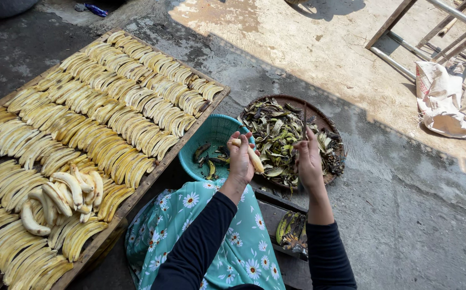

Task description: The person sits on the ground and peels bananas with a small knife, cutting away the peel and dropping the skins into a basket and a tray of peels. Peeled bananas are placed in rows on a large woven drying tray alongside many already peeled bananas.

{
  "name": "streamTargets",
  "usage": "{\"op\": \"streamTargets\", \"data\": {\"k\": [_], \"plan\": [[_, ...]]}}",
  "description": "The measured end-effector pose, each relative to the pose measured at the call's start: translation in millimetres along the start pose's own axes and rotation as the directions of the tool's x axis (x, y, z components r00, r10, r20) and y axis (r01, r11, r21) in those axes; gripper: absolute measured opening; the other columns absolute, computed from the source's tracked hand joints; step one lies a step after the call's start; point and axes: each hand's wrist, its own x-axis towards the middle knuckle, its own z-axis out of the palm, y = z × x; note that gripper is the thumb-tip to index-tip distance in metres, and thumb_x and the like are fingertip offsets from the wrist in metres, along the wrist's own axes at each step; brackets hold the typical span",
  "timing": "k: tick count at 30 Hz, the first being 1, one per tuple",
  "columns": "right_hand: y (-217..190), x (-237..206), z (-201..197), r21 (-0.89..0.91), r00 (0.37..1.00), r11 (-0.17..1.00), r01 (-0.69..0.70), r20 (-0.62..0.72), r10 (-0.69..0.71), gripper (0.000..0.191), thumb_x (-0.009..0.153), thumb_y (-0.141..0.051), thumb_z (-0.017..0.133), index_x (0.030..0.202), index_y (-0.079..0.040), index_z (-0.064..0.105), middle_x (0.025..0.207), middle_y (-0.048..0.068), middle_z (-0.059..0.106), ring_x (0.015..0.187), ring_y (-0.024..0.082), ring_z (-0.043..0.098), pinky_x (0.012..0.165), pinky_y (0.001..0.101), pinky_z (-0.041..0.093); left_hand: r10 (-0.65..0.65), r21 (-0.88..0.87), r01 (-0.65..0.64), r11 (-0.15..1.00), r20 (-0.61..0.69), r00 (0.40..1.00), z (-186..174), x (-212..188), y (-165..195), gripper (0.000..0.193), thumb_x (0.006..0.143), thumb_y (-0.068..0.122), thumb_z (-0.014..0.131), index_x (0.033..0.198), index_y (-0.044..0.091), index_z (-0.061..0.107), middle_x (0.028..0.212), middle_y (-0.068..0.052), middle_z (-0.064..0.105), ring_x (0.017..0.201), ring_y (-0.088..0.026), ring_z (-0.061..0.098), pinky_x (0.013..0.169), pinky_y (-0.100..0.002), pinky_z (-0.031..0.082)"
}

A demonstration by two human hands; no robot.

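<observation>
**Peeled banana in the left hand, a thin blade in the right**

The left hand (240, 161) is closed around a peeled banana (250, 154), pale yellow, which runs slantwise from the fingertips down past the thumb side — the fingers wrap its upper half and the lower end sticks out free. The banana is held in the air over the near rim of a teal plastic basket (210, 134), which has a few dark scraps of peel lying in its bottom.

The right hand (308, 161) is raised just beside the left, its fingers pinched shut on a thin dark blade or stick (304, 121) that points straight up; what kind of tool it is cannot be told at this size. Behind both hands sits a round woven tray (334, 124) heaped with green-black banana peels (273, 131), touching the basket's right side.

To the left, a large slatted wooden drying rack (155, 174) lies on the concrete, covered in close rows of peeled bananas (114, 91); near its front edge a small loose pile of whiter bananas (63, 196) rests on top of the rows. The person wears black sleeves and a teal cloth with white daisies (190, 225) across the lap. Below the right forearm a small bunch of unpeeled green bananas (292, 231) lies on a dark board. At far right a crumpled white sack (442, 102) sits in the sunlight beside a metal frame (405, 48).
</observation>
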Motion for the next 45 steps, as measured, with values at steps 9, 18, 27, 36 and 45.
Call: {"op": "streamTargets", "data": {"k": [9, 18, 27, 36, 45], "plan": [[-23, -83, 51, -0.283, 0.952, 0.914, 0.29, 0.179, -0.247, 0.065, 0.097, -0.018, 0.068, 0.156, -0.008, 0.042, 0.108, 0.012, 0.067, 0.093, 0.02, 0.067, 0.082, 0.0345, 0.054, -0.122, -0.181, 0.075, 0.981, -0.265, 0.956, -14, 12, 0, 0.04, 0.105, 0.014, 0.051, 0.14, 0.022, 0.033, 0.12, -0.005, 0.043, 0.101, -0.018, 0.048, 0.092, -0.057, 0.054], [-33, -76, 56, -0.402, 0.973, 0.888, 0.225, 0.139, -0.184, 0.059, 0.097, -0.021, 0.069, 0.152, -0.016, 0.051, 0.102, 0.011, 0.065, 0.091, 0.024, 0.066, 0.081, 0.0351, 0.055, -0.176, -0.165, 0.144, 0.976, -0.202, 0.963, -12, 9, -1, 0.039, 0.106, 0.019, 0.046, 0.14, 0.021, 0.028, 0.133, -0.017, 0.043, 0.109, -0.039, 0.058, 0.09, -0.059, 0.056], [-29, -72, 58, -0.395, 0.978, 0.894, 0.21, 0.084, -0.193, 0.051, 0.097, -0.019, 0.068, 0.146, -0.013, 0.057, 0.106, 0.012, 0.066, 0.093, 0.023, 0.067, 0.082, 0.0343, 0.054, -0.198, -0.167, 0.169, 0.971, -0.175, 0.964, -10, 9, -3, 0.037, 0.104, 0.02, 0.047, 0.137, 0.021, 0.03, 0.128, -0.015, 0.047, 0.104, -0.037, 0.06, 0.084, -0.055, 0.055], [14, -66, 53, 0.147, 0.991, 0.989, 0.026, 0.124, -0.045, 0.051, 0.107, -0.018, 0.06, 0.156, -0.009, 0.049, 0.095, -0.001, 0.057, 0.08, 0.007, 0.05, 0.071, 0.0219, 0.044, -0.22, -0.242, 0.2, 0.949, -0.06, 0.974, -7, 4, -3, 0.029, 0.11, 0.018, 0.045, 0.135, 0.016, 0.033, 0.117, -0.008, 0.043, 0.103, -0.017, 0.05, 0.097, -0.051, 0.055], [11, -64, 42, 0.518, 0.936, 0.803, -0.295, 0.325, 0.133, 0.048, 0.107, -0.028, 0.051, 0.152, -0.014, 0.044, 0.09, 0.0, 0.055, 0.068, 0.007, 0.052, 0.054, 0.0242, 0.049, -0.235, -0.21, 0.238, 0.948, 0.036, 0.971, -7, 4, 2, 0.044, 0.108, 0.023, 0.048, 0.147, 0.015, 0.031, 0.115, -0.003, 0.043, 0.103, -0.015, 0.052, 0.098, -0.049, 0.054]]}}
